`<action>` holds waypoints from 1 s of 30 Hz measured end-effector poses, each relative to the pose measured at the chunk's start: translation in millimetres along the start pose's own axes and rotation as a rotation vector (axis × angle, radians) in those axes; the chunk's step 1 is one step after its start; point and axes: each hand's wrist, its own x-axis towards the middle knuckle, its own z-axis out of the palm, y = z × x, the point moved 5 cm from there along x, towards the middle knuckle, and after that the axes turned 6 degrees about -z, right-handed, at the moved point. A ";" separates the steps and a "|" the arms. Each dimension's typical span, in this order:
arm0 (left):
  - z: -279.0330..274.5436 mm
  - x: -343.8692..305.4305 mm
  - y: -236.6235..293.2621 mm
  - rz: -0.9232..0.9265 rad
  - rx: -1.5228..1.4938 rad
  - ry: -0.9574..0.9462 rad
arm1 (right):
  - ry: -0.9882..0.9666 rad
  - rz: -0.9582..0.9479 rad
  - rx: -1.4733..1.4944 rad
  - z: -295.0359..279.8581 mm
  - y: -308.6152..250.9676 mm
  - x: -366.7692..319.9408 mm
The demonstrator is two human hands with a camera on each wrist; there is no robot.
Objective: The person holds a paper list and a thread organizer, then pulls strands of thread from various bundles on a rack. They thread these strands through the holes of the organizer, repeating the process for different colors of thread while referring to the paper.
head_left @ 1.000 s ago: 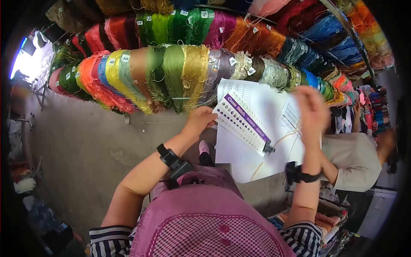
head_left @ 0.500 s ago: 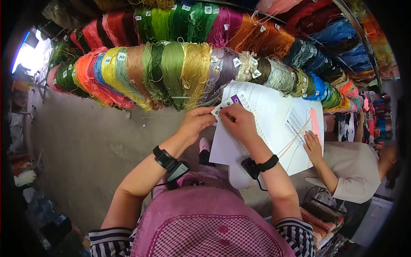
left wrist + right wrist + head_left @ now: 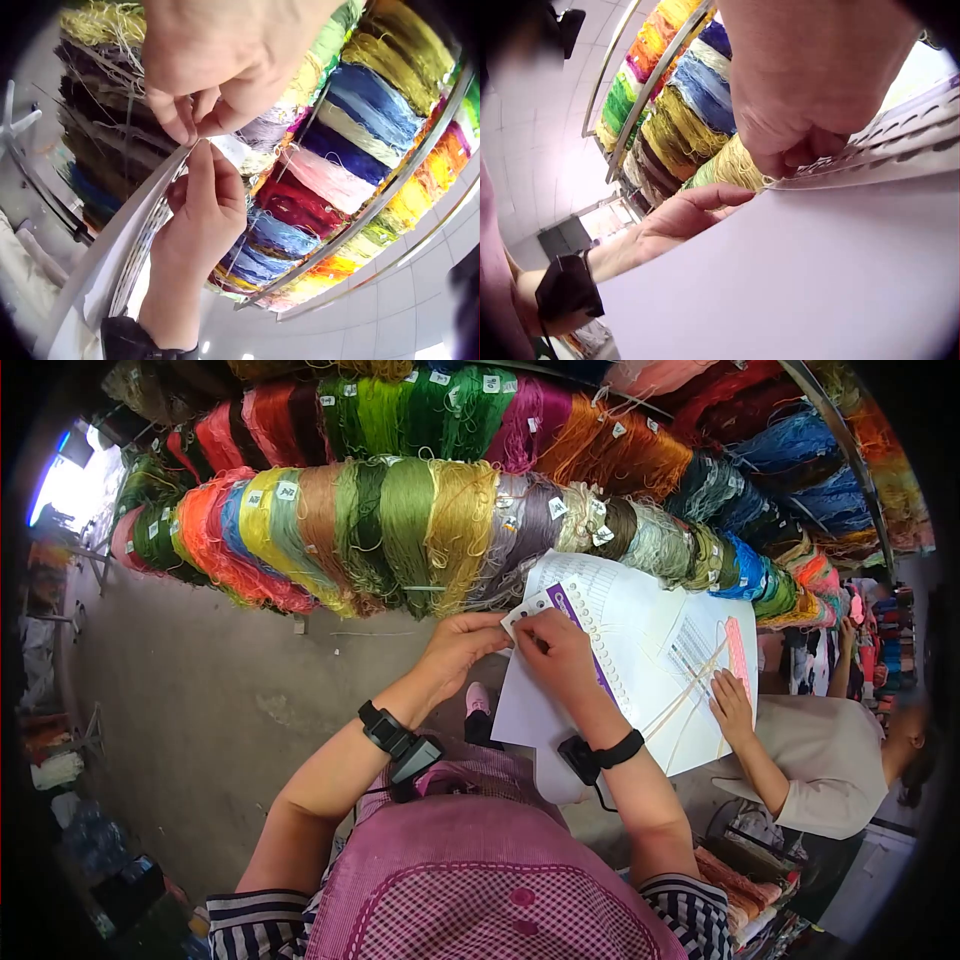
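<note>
A white card with a purple strip (image 3: 563, 599) and a row of holes lies over printed white sheets (image 3: 660, 610). Its upper left corner is pinched by my left hand (image 3: 465, 647). Curled over the same corner is my right hand (image 3: 560, 660), its fingertips close together. In the right wrist view, a thin pale thread (image 3: 768, 181) shows at the right hand's (image 3: 810, 90) fingertips, beside the left thumb. The left wrist view has the left hand (image 3: 232, 64) above and the right hand (image 3: 199, 217) below, their tips meeting at the card's edge.
Colourful thread skeins (image 3: 405, 525) hang in rows beyond the hands. At the right, another person's hand (image 3: 732, 705) rests on the sheets near a pink strip (image 3: 737, 650) and long pale strands. Grey floor (image 3: 230, 690) shows at the left.
From the right, my right hand has come over to the card's corner and stays there. The card has turned steeper. The other person's hand now lies on the sheets.
</note>
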 end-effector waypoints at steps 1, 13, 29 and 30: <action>0.9 -0.4 0.4 0.024 0.022 -0.006 | -0.049 -0.023 -0.022 -0.2 -3.1 -0.5; 10.5 6.9 7.7 0.138 0.233 0.048 | -0.096 0.106 0.015 -2.0 2.3 -1.9; 6.5 18.8 0.5 0.221 0.276 0.047 | -0.048 0.271 0.077 -4.4 10.0 -1.6; 4.3 15.6 0.8 0.224 0.278 0.048 | -0.047 0.268 0.078 -5.3 8.8 -0.3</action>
